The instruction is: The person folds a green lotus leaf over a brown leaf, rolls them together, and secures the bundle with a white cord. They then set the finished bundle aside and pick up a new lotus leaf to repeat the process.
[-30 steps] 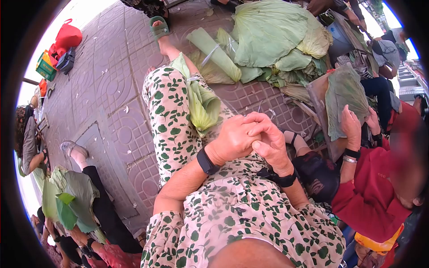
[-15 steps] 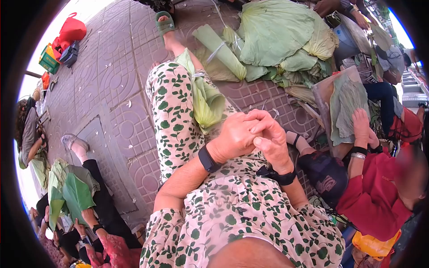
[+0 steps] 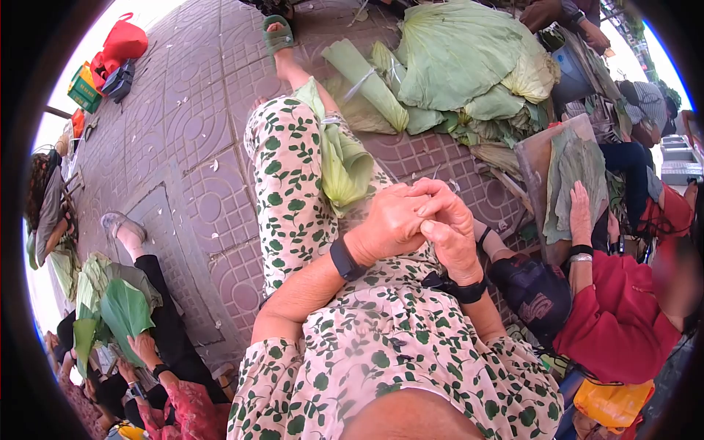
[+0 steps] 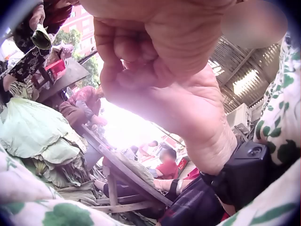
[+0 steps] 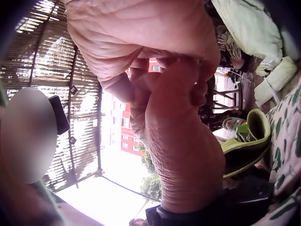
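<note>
In the head view, my left hand (image 3: 394, 224) and right hand (image 3: 451, 233) rest together in front of my lap, their fingers loosely curled and interlaced. No object shows between them. The left wrist view has the left palm (image 4: 174, 28) across the top and the right hand (image 4: 178, 108) below it. From the right wrist, the right palm (image 5: 141, 33) fills the top, with the left hand (image 5: 183, 136) beneath. A tied roll of green leaf (image 3: 343, 165) lies along my patterned trouser leg, beyond the hands and touching neither.
Large flat leaves (image 3: 462, 55) and a tied leaf roll (image 3: 367, 84) lie on the paving ahead. At right, a person in red (image 3: 616, 308) touches leaves on a board (image 3: 535, 165). Others at lower left hold leaves (image 3: 125, 312). Red bags (image 3: 123, 40) stand at upper left.
My clasped hands have barely moved. The view has shifted slightly, and the hand of the person in red has changed position on the leaves. At lower left, a green leaf has swung more into view.
</note>
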A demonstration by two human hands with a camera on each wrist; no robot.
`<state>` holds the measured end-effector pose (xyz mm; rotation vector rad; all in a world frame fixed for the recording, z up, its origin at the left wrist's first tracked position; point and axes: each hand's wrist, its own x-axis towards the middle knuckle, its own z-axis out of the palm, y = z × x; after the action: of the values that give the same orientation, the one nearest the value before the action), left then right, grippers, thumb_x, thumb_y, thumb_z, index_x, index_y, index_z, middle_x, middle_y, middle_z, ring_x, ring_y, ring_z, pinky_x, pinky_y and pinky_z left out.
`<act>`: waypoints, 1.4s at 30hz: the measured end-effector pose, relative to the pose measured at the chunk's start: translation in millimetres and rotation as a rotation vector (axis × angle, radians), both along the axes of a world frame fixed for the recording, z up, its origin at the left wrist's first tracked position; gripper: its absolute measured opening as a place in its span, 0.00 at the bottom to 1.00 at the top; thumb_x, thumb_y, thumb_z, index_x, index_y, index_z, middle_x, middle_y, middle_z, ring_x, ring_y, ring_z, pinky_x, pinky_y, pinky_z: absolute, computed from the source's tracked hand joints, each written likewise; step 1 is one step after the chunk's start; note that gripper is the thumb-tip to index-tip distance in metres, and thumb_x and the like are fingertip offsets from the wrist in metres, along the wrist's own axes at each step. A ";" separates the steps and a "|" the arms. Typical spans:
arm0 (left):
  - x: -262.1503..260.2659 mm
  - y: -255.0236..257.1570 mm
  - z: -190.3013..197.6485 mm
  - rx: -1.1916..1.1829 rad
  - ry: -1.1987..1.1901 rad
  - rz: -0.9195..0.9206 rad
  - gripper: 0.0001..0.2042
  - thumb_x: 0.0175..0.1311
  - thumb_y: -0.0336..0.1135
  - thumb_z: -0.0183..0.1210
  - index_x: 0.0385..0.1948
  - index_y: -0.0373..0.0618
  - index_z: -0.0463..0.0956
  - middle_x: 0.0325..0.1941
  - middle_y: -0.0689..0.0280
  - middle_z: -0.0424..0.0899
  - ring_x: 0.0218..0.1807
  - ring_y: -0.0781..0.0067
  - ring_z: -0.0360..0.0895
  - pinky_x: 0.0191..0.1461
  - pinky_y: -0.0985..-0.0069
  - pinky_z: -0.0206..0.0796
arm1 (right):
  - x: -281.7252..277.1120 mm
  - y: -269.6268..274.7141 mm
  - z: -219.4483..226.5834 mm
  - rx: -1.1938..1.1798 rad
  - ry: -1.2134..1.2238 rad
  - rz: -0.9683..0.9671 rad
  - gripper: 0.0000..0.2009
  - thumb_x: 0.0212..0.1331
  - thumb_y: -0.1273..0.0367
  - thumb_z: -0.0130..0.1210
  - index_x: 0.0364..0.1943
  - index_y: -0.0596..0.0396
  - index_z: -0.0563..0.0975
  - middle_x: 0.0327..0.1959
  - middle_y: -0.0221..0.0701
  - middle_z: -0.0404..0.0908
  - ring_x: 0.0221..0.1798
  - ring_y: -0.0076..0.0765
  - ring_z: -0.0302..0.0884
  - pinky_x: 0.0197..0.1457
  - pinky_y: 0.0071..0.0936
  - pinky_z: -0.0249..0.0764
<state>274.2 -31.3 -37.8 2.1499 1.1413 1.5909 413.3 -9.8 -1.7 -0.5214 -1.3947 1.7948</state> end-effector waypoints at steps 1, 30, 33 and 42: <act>1.0 -1.1 -0.6 0.004 0.001 0.005 0.23 0.31 0.26 0.65 0.39 0.44 0.77 0.33 0.65 0.81 0.34 0.63 0.80 0.30 0.72 0.69 | -0.2 -1.2 0.8 0.004 0.001 0.005 0.07 0.51 0.75 0.53 0.36 0.57 0.75 0.52 0.35 0.69 0.56 0.31 0.66 0.61 0.30 0.61; -6.3 2.7 -0.8 0.100 -0.143 0.125 0.10 0.32 0.30 0.64 0.19 0.51 0.72 0.22 0.71 0.74 0.28 0.65 0.76 0.29 0.70 0.66 | -22.8 8.0 5.2 0.281 -0.097 0.033 0.11 0.47 0.77 0.54 0.37 0.55 0.75 0.49 0.36 0.71 0.56 0.35 0.65 0.63 0.33 0.58; -7.9 4.2 -2.1 0.115 -0.126 0.126 0.11 0.31 0.31 0.64 0.19 0.52 0.72 0.21 0.71 0.74 0.27 0.65 0.75 0.27 0.70 0.64 | -24.0 9.7 7.6 0.295 -0.095 0.037 0.11 0.46 0.78 0.54 0.36 0.54 0.75 0.49 0.36 0.71 0.56 0.35 0.65 0.63 0.34 0.58; -16.0 5.0 14.6 0.098 -0.156 0.060 0.15 0.34 0.29 0.63 0.31 0.45 0.77 0.29 0.66 0.80 0.32 0.61 0.79 0.28 0.71 0.67 | -26.4 6.5 8.9 0.219 -0.130 -0.002 0.09 0.46 0.79 0.54 0.34 0.55 0.75 0.49 0.38 0.71 0.55 0.35 0.68 0.60 0.30 0.63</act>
<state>258.1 -26.3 -23.2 2.0251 1.1096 1.8409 386.9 -3.4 7.2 -0.5303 -1.6559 1.6050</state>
